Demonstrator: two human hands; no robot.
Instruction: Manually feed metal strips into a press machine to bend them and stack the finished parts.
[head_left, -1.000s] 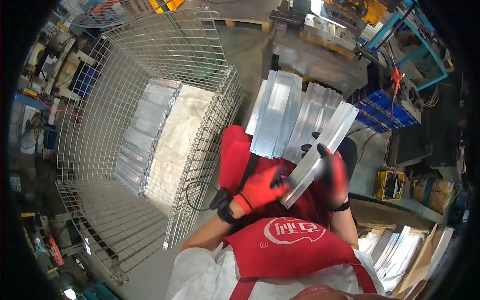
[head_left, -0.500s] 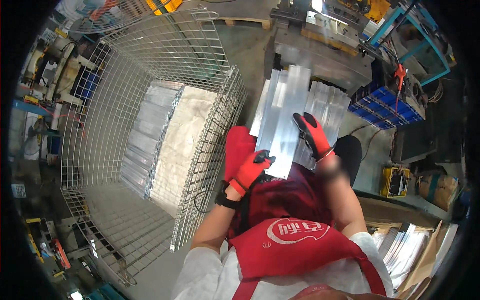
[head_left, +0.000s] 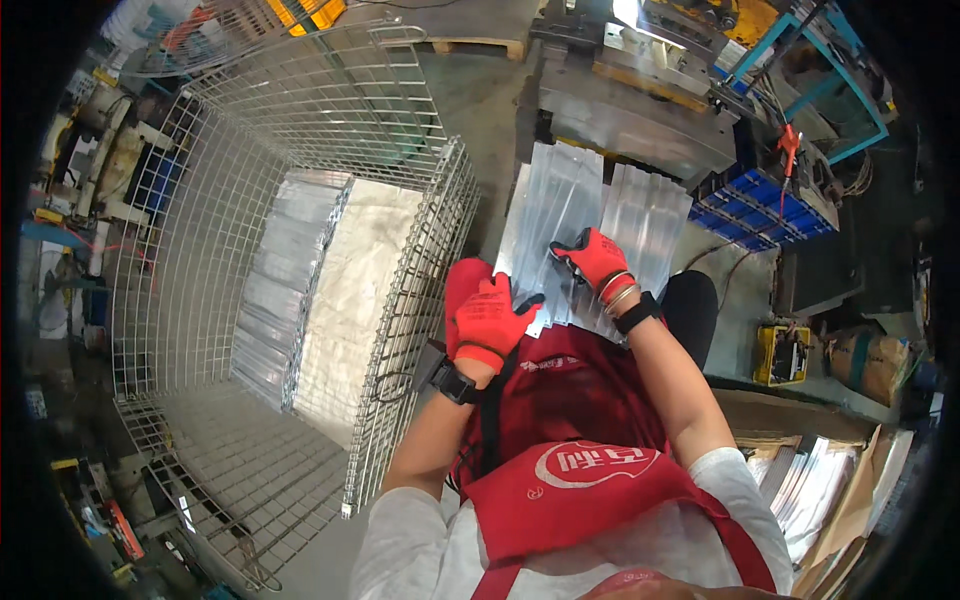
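Note:
Long silvery metal strips lie side by side in a left stack (head_left: 560, 185) and a right stack (head_left: 650, 215), in front of my lap. Both my hands wear red gloves with black fingertips. My left hand (head_left: 492, 318) is at the near left edge of the left stack, its thumb spread to the right and nothing visibly held. Over the strips, my right hand (head_left: 597, 265) has its fingers bent and drawn together at the edge of a strip in the left stack. Its grip is partly hidden beneath the glove.
A wire mesh basket (head_left: 455, 200) at the left holds more strips (head_left: 285, 270) and a pale cloth-like sheet (head_left: 365, 270). Beyond the stacks stands a grey metal machine (head_left: 630, 115). Blue crates (head_left: 750, 215) are at the right; an open carton (head_left: 860, 500) of strips is at lower right.
The raised strip now lies down among the left stack. My left hand has moved slightly left and spread its thumb; my right hand has shifted left and curled its fingers.

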